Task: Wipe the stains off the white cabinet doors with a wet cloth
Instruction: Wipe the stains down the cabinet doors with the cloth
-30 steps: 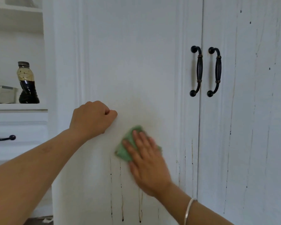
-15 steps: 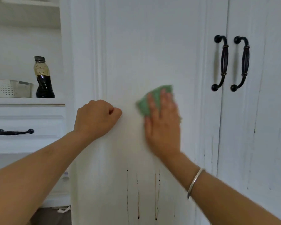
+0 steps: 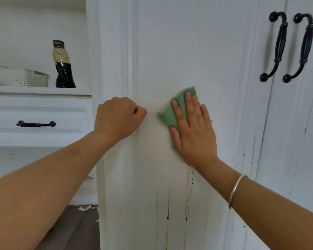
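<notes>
My right hand [image 3: 193,130] presses a green cloth [image 3: 177,103] flat against the left white cabinet door [image 3: 188,51], fingers straight and pointing up. The cloth shows above and left of the fingers. My left hand [image 3: 118,119] is curled into a fist and rests its knuckles on the same door, just left of the cloth, holding nothing. Dark drip stains [image 3: 168,204] run down the door below my right hand. More thin dark streaks and specks mark the right door [image 3: 296,141].
Two black handles [image 3: 289,47] sit where the doors meet, upper right. At left, a shelf holds a dark bottle [image 3: 62,65] and a white perforated basket [image 3: 20,77], above a drawer with a black handle [image 3: 35,124]. Dark floor shows bottom left.
My right hand slid the cloth up the door from just above the drip stains, then held about level. My view shifted left and down. The left fist stayed in place.
</notes>
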Demonstrator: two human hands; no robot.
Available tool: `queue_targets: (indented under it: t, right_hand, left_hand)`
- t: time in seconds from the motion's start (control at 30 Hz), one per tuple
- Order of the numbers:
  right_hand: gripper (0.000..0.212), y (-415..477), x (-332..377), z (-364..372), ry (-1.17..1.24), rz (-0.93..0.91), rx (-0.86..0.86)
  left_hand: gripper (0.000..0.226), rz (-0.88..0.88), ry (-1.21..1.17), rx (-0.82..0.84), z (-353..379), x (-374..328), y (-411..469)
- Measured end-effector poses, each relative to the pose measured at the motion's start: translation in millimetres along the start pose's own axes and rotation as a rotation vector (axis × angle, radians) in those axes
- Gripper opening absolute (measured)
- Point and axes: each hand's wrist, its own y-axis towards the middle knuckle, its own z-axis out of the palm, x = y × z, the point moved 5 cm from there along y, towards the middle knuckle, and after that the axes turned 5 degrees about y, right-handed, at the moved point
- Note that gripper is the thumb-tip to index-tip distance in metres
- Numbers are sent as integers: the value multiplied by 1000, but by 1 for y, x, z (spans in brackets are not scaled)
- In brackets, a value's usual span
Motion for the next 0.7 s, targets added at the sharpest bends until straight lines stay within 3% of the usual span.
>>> queue_targets:
  t: [0.07, 0.13, 0.3, 0.4, 0.47, 0.53, 0.7]
  right_hand:
    - [58, -10, 15, 6, 48, 117, -52]
    - [57, -32, 36, 17, 79, 63, -33]
    - [57, -112, 58, 44, 14, -328, 206]
    - [58, -163, 56, 54, -65, -644, 362]
    - [56, -175, 47, 54, -82, -704, 389]
    - [53, -164, 30, 47, -44, -561, 325]
    - [57, -107, -51, 10, 6, 128, 99]
  left_hand:
    - [45, -19, -34, 47, 5, 1, -8]
    - [44, 5, -90, 134, 14, -5, -19]
    - [40, -22, -211, 363, 39, -12, -46]
    - [41, -26, -191, 359, 43, -12, -53]
    - [41, -22, -188, 357, 42, -12, -53]
    - [41, -23, -190, 362, 43, -11, -51]
    - [40, -53, -175, 282, 44, -9, -58]
